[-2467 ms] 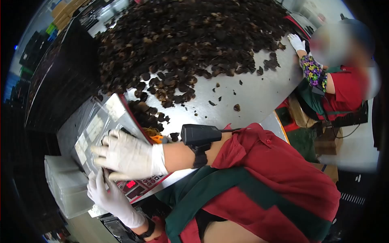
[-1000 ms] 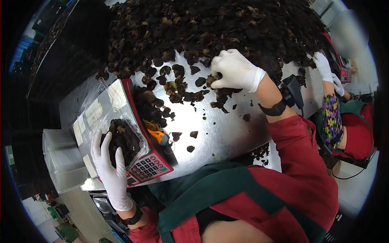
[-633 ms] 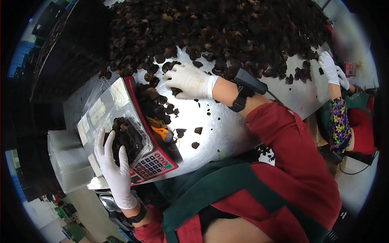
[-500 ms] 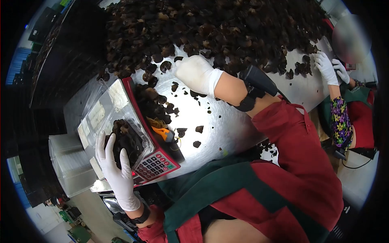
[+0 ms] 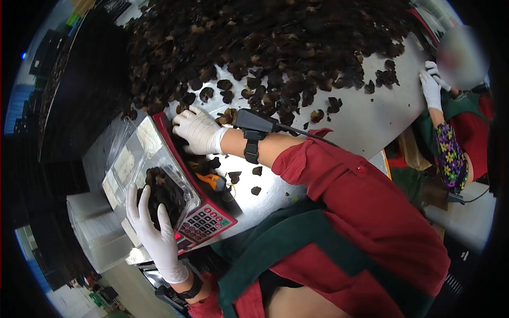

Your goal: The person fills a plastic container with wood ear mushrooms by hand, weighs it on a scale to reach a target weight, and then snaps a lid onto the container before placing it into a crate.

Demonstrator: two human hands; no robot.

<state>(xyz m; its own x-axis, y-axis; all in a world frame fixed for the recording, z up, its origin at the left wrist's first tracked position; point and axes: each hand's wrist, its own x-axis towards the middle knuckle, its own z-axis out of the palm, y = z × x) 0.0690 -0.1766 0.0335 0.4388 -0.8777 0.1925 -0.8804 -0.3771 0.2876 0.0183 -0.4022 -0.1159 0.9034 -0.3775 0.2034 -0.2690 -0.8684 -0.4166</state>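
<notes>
My left hand, in a white glove, is wrapped around a clear plastic tray that lies on a red scale. The tray holds a clump of dark dried mushrooms. My right hand, also gloved, rests closed on loose mushrooms beside the scale's upper edge; whether it grips any is hidden. A black device is strapped to my right wrist. A big heap of dried mushrooms covers the far part of the steel table.
A stack of clear plastic trays stands left of the scale. An orange tool lies by the scale. At the right another person's gloved hands touch the table edge, one arm in a flowered sleeve.
My right hand has come back from the heap toward the scale's upper edge. My left hand has stayed on the tray of mushrooms.
</notes>
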